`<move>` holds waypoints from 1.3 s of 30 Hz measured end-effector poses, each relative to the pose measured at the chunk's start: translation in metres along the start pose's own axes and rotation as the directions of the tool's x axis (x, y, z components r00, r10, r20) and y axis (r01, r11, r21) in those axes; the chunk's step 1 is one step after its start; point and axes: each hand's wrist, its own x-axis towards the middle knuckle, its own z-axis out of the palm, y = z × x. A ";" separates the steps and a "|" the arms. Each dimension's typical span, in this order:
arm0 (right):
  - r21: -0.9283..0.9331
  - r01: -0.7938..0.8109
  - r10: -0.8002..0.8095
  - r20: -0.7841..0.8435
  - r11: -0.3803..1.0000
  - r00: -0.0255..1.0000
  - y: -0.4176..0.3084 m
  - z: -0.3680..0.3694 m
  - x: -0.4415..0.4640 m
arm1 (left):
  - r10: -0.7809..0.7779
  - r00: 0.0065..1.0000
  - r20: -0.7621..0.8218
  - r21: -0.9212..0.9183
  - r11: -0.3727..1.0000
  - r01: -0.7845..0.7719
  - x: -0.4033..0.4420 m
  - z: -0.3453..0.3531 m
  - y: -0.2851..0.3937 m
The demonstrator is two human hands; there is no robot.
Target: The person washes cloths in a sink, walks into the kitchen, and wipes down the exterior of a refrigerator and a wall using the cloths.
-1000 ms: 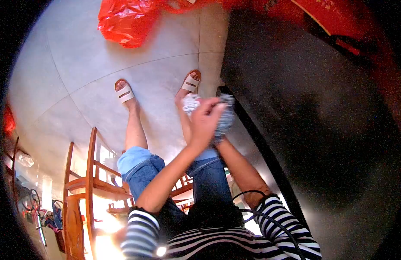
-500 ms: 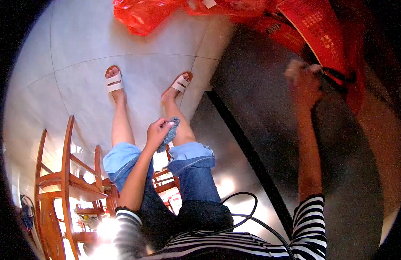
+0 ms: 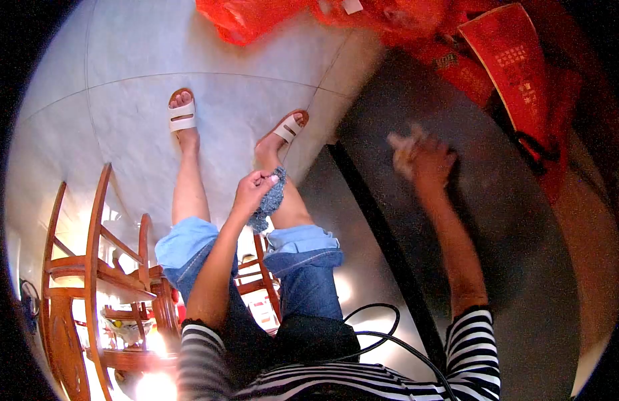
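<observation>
My left hand (image 3: 253, 191) pinches a grey-blue knitted or fluffy cloth (image 3: 271, 202), which hangs down over my lower leg near the knee. Over the dark table surface (image 3: 510, 220), my right hand (image 3: 426, 159) has its fingers wrapped round a crumpled pale cloth (image 3: 404, 150), which seems to lie against the surface. The pale cloth is slightly blurred. Both arms are apart from each other.
Red plastic bags (image 3: 256, 20) lie at the top, beside a red printed bag (image 3: 513, 70) on the dark surface. Wooden chairs (image 3: 92, 267) stand at the left. A black cable (image 3: 390, 334) loops near my waist. The table's black edge (image 3: 380, 244) runs beside my legs.
My hands were together a second ago, then came apart. Since then my right hand has moved left and nearer across the dark surface with the pale cloth. My left hand still holds the grey-blue cloth.
</observation>
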 end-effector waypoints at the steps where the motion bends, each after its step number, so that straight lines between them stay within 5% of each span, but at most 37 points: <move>1: -0.026 -0.080 0.078 -0.066 0.996 0.995 0.014 -0.013 0.024 | -0.026 1.000 0.015 -0.032 0.999 0.026 0.000 0.002 0.000; 3: -0.017 -0.107 0.092 -0.392 0.994 0.915 0.031 -0.026 0.065 | -0.065 0.997 0.032 -0.090 0.994 0.068 0.006 0.001 -0.002; 6: -0.010 0.039 -0.041 -0.191 0.999 0.981 -0.012 -0.023 0.096 | 0.006 0.999 0.038 0.104 0.995 -0.010 0.005 -0.001 0.000; 11: 0.063 0.287 -0.289 0.030 0.956 0.957 -0.095 0.050 0.097 | -0.145 0.984 0.106 -0.118 0.980 0.158 0.005 0.001 0.005; 14: 0.281 0.283 -0.337 0.164 0.917 0.927 -0.149 0.110 0.078 | -0.046 0.996 0.075 -0.064 0.997 0.051 0.011 0.000 -0.001; 18: 0.209 0.327 -0.299 -0.155 0.922 0.942 -0.148 0.109 0.075 | -0.079 0.992 0.101 -0.074 0.994 0.086 0.011 0.004 0.004; 21: 0.255 0.045 -0.092 0.175 0.966 0.980 -0.091 0.028 0.152 | -0.199 0.968 0.149 -0.102 0.971 0.216 0.012 0.009 0.018; 22: 0.214 0.100 -0.027 -0.321 0.972 0.947 -0.069 0.031 0.167 | -0.168 0.976 0.141 -0.054 0.983 0.177 0.015 0.010 0.016; 23: 0.194 0.134 -0.029 -0.465 0.972 0.885 -0.050 0.028 0.189 | -0.135 0.982 0.132 -0.003 0.991 0.137 0.017 0.011 0.012; 25: -0.012 0.106 -0.098 -0.504 0.994 0.858 -0.028 0.025 0.243 | -0.102 0.989 0.109 0.033 0.995 0.099 0.023 0.015 0.008; 27: -0.185 0.098 -0.159 -0.351 0.978 0.923 -0.035 0.029 0.267 | -0.092 0.989 0.119 0.041 0.995 0.087 0.025 0.013 0.014; 32: -0.087 0.296 -0.304 -0.100 0.951 0.947 -0.094 0.038 0.254 | -0.208 0.968 0.138 -0.073 0.973 0.219 0.021 0.009 0.022; 34: 0.193 0.286 -0.322 0.194 0.939 0.927 -0.140 0.084 0.250 | -0.205 0.973 0.104 -0.042 0.977 0.210 0.020 0.011 0.029; 36: 0.172 0.330 -0.342 0.047 0.928 0.939 -0.184 0.131 0.199 | -0.160 0.984 0.083 -0.012 0.987 0.162 0.020 0.013 0.023; 38: 0.365 0.183 -0.289 0.259 0.913 0.922 -0.229 0.203 0.174 | -0.130 0.985 0.114 0.024 0.991 0.129 0.022 0.011 0.018; 39: 0.243 0.323 -0.395 0.372 0.915 0.840 -0.228 0.155 0.129 | -0.117 0.985 0.130 0.038 0.993 0.113 0.021 0.012 0.018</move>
